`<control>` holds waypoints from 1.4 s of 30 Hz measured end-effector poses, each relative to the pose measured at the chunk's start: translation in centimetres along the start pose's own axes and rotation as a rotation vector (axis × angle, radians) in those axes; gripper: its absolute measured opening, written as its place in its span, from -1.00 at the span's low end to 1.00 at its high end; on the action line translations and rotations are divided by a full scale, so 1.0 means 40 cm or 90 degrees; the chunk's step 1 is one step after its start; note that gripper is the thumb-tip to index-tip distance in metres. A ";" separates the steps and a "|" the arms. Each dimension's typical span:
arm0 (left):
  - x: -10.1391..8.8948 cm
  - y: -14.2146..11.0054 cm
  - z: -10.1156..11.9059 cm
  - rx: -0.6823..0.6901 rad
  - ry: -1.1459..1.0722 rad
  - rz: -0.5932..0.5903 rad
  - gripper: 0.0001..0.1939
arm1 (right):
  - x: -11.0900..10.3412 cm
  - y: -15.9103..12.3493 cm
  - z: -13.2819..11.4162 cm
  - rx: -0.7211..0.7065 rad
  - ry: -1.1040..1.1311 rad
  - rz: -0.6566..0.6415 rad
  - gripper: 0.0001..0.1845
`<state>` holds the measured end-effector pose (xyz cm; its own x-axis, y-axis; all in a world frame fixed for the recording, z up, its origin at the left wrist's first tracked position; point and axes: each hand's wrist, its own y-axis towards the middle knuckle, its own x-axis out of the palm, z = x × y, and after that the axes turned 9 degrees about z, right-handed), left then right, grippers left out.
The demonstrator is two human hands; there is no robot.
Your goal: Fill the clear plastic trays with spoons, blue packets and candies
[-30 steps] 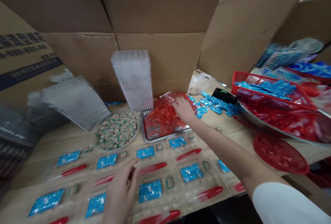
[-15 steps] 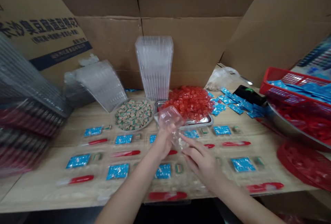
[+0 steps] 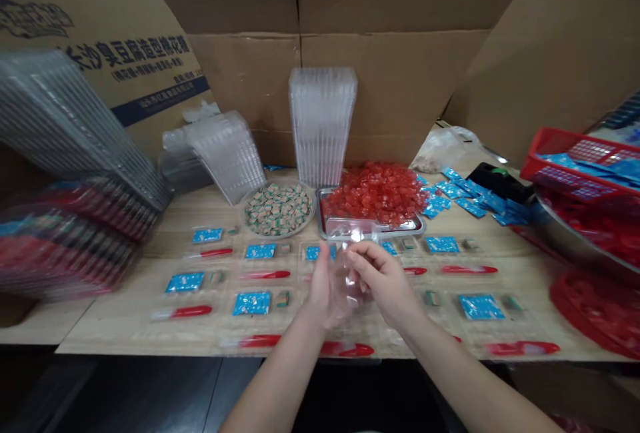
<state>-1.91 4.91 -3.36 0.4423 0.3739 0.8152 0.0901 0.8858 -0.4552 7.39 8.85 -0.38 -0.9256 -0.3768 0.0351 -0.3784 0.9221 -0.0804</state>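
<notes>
A clear plastic tray (image 3: 344, 294) is held up between my hands above the table, blurred by motion; I cannot make out whether anything lies in it. My left hand (image 3: 319, 286) grips its left side with the thumb up. The bent fingers of my right hand (image 3: 384, 278) pinch its right edge. Below and around them lie rows of similar clear trays, each with a blue sachet (image 3: 251, 303), a small green-and-tan block (image 3: 283, 298) and a red piece with a clear end (image 3: 193, 312). My forearms cover some of these.
Behind are a round dish of small blocks (image 3: 278, 210), a heap of red pieces (image 3: 379, 192) on a metal tray, and stacked clear trays (image 3: 323, 126). Loose blue sachets (image 3: 470, 205) and a red basket (image 3: 560, 153) stand right. Filled stacks (image 3: 75, 240) stand left.
My hands have tilted the clear tray and brought it lower and nearer. My left hand has shifted to its left side. The view has turned a little to the left.
</notes>
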 end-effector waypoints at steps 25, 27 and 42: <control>-0.017 -0.071 0.046 0.434 0.404 0.051 -0.35 | 0.035 0.018 -0.072 0.099 0.105 -0.101 -0.78; -0.027 -0.069 0.047 0.412 0.384 0.046 -0.33 | 0.040 0.020 -0.065 0.109 0.114 -0.106 -0.78; -0.053 -0.081 0.136 0.435 0.416 0.059 -0.29 | 0.142 0.086 -0.110 0.004 0.021 -0.141 -0.77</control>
<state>-8.00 2.74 -1.68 0.8520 0.4059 0.3306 -0.4203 0.9069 -0.0302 0.84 10.28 3.94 -0.8196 -0.5666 0.0850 -0.5723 0.8167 -0.0741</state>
